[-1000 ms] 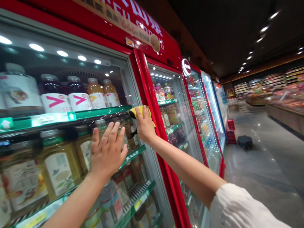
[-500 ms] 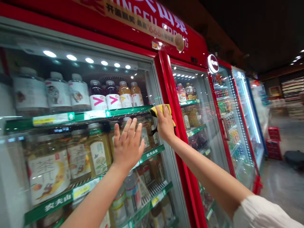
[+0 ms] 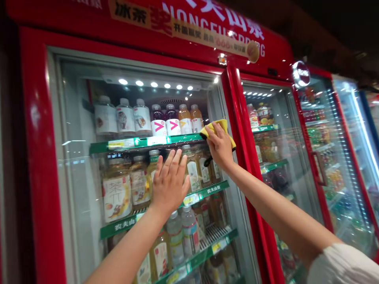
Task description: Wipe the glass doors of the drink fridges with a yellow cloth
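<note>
My right hand [image 3: 220,146] holds a yellow cleaning cloth [image 3: 224,125] with a dark edge against the glass door [image 3: 79,205] of a red drinks fridge [image 3: 38,157]. It is near the door's right frame, about level with the top green shelf strip [image 3: 183,139]. Lower and to the left, my left hand [image 3: 170,183] has its fingers stretched out and its palm toward the glass; I cannot tell whether it touches. Behind the glass stand several drink bottles [image 3: 160,125], some hidden by my left hand and forearm.
A second glass door [image 3: 284,134] of the same fridge is just right of the red middle frame [image 3: 237,130]. Farther right stand more lit fridges [image 3: 319,138], one with a handle [image 3: 320,169]. A round lit sign [image 3: 301,74] sticks out from the fridge row.
My view has turned to the left, so the fridge's left red frame now shows. Both hands stay in nearly the same places by the glass, the right still on the cloth.
</note>
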Demonstrator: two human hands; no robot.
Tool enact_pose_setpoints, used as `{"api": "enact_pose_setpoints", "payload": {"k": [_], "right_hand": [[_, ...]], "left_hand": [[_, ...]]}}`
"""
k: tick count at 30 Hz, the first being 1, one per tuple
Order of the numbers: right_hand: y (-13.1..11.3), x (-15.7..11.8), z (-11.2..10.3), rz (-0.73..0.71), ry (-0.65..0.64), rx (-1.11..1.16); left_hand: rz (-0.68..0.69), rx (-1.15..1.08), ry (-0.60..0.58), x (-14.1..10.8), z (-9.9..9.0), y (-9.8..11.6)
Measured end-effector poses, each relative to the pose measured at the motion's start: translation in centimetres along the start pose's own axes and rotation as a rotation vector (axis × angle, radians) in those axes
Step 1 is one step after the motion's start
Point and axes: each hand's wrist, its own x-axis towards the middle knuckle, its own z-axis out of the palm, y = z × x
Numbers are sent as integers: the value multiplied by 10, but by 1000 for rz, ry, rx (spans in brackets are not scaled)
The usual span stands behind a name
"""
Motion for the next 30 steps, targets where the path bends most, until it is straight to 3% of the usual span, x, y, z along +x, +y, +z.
{"api": "enact_pose_setpoints", "payload": {"k": [4,6,9,12,16,19,21,23,26,28,30], "right_hand": [[-19,-30,-10,-256,-171,18],[-14,-37,-15,-289,-150,29],[-13,-16,-6,-109,48,23],[-43,13,14,26,184,34],[-87,8,16,-202,49,95],[-83,0,6,-408,-97,128],[-74,12,6,-392,-79,159],[-78,37,15,-250,12,187],[-117,72,36,-127,85,189],[-151,77,44,-210,40,170],[-175,65,41,-348,-39,152]], "left_hand": [[12,22,-36,-9,-9,-8],[14,36,-50,-16,-16,-15],[9,66,-54,-24,-27,-24],[0,95,-62,-30,-35,-30],[-22,125,-104,-43,-47,-39],[-31,142,-127,-54,-60,-52],[-38,154,-139,-59,-69,-63],[-52,164,-148,-61,-76,-72],[-79,183,-148,-63,-84,-78],[-89,205,-153,-69,-89,-80],[-88,232,-173,-79,-96,-82]]}}
